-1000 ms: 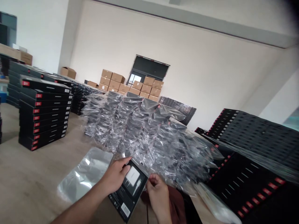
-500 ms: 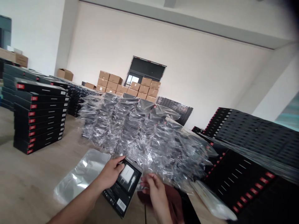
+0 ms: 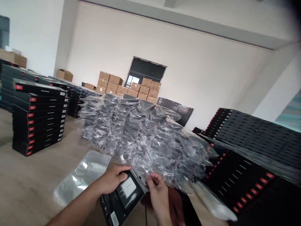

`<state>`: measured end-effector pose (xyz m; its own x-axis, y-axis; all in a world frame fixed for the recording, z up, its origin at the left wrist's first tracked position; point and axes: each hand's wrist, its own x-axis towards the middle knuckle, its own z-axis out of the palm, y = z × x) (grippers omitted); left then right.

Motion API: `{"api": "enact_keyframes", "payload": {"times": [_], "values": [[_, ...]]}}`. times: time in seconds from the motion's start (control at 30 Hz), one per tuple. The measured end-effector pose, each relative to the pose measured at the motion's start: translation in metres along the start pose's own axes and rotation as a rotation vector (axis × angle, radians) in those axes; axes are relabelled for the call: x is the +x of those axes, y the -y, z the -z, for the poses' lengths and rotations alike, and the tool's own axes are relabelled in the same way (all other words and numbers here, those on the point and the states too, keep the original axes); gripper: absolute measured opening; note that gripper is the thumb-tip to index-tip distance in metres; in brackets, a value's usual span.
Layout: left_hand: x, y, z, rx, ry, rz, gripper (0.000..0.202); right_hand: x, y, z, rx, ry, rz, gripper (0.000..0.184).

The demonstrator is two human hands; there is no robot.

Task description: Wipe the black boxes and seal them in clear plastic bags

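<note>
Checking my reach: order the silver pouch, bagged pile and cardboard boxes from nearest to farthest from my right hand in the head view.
1. Bagged pile, just ahead of the right hand.
2. Silver pouch, to the left.
3. Cardboard boxes, far back by the wall.

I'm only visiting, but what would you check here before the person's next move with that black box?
1. Left hand gripping the black charger box: ok, fingers lie over its edge.
2. Right hand holding the box: cannot tell; the fingertips pinch near its upper edge, among plastic.
3. Box inside a bag: cannot tell; glare covers its window.
4. Flat translucent bag within reach: ok, it lies on the table beside the left hand.
5. Bagged pile kept away from the box: not ok, its loose plastic reaches the box's upper edge.
</note>
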<state>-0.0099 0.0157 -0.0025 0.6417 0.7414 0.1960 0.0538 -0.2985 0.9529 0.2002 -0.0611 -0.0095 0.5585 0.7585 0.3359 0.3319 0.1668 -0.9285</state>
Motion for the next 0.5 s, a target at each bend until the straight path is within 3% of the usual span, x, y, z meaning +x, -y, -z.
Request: {"api": "enact_keyframes", "payload": {"times": [0.17,0.37,0.5], "values": [[0.0,-0.001,-0.001,0.025,-0.041,-0.004,0.045,-0.004,0.013,0.004,-0.334,-0.094,0.155,0.025],[0.004,0.002,-0.005,0.027,-0.121,-0.006,0.047,-0.006,0.022,0.001,-0.11,0.009,0.046,0.032],[0.004,-0.001,-0.007,0.023,-0.17,-0.021,0.047,-0.005,0.019,0.002,-0.211,-0.008,0.108,0.025]]}}
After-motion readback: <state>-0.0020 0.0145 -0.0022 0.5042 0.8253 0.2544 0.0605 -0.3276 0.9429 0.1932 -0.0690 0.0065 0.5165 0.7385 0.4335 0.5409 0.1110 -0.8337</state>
